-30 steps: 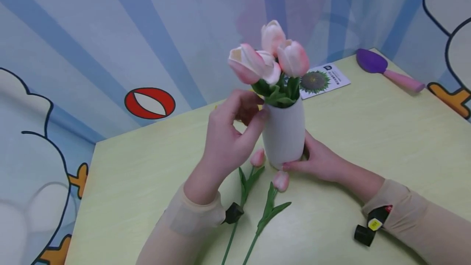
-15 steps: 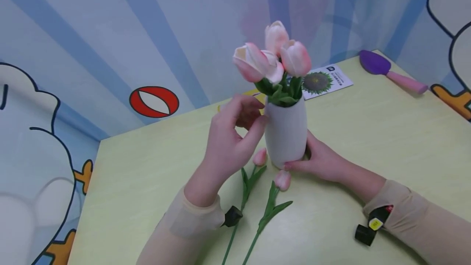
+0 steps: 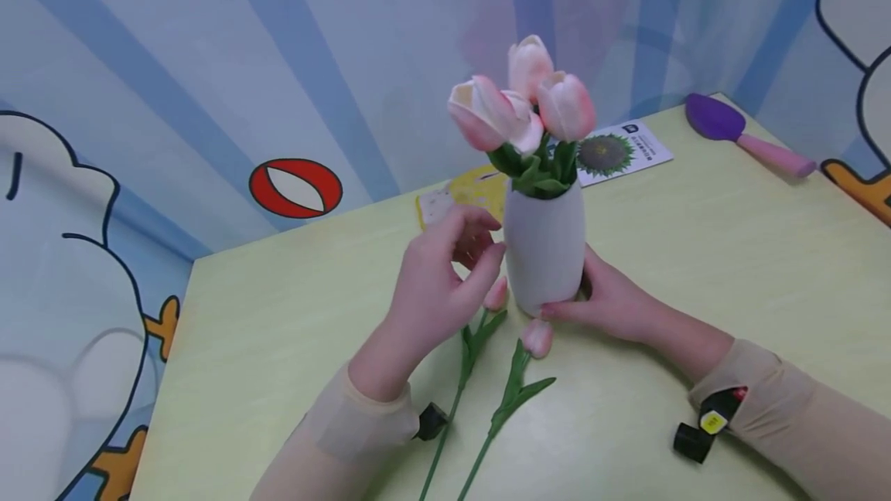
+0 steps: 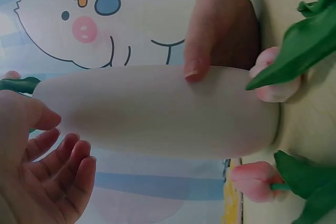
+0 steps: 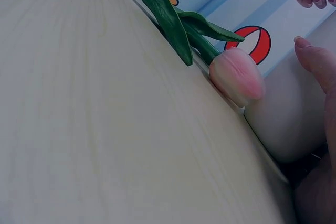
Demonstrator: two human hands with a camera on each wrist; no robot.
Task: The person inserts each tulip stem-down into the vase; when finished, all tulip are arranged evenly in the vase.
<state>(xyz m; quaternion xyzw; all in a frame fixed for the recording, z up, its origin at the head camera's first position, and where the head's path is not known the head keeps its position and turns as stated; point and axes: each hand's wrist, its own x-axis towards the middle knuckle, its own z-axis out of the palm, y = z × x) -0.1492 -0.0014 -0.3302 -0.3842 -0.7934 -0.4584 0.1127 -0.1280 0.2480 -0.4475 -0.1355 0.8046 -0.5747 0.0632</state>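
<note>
Nearest are the stems of two loose tulips lying on the pale yellow bench (image 3: 731, 253): a left loose tulip (image 3: 479, 340) and a right loose tulip (image 3: 518, 400), their blooms pointing toward the vase (image 3: 545, 253). The left sleeve (image 3: 362, 416) comes in close to them, and the black box (image 3: 431, 420) on its cuff sits just beside the left stem in the head view. The right sleeve (image 3: 786, 408) carries a similar box.

Next is the white vase, upright on the bench. The right hand (image 3: 619, 304) grips it low down, thumb in front. The left hand (image 3: 442, 277) is beside its upper side, fingers loosely bent and holding nothing; whether a fingertip touches the vase I cannot tell. This hand partly covers the left loose tulip's bloom. Four pink-white blooms show among the standing tulips (image 3: 567, 107) in the vase.

Behind, a yellow patterned sheet (image 3: 476, 188) is partly hidden by hand and vase, and the vase's flowers overlap a card (image 3: 647, 147). A purple scoop (image 3: 731, 128) with a pink handle lies at the far corner, before the blue striped wall (image 3: 390, 60).

Compared with a second ago, the left hand is lower, down from the rim, uncovering more of the yellow sheet. The right hand's grip is unchanged.
</note>
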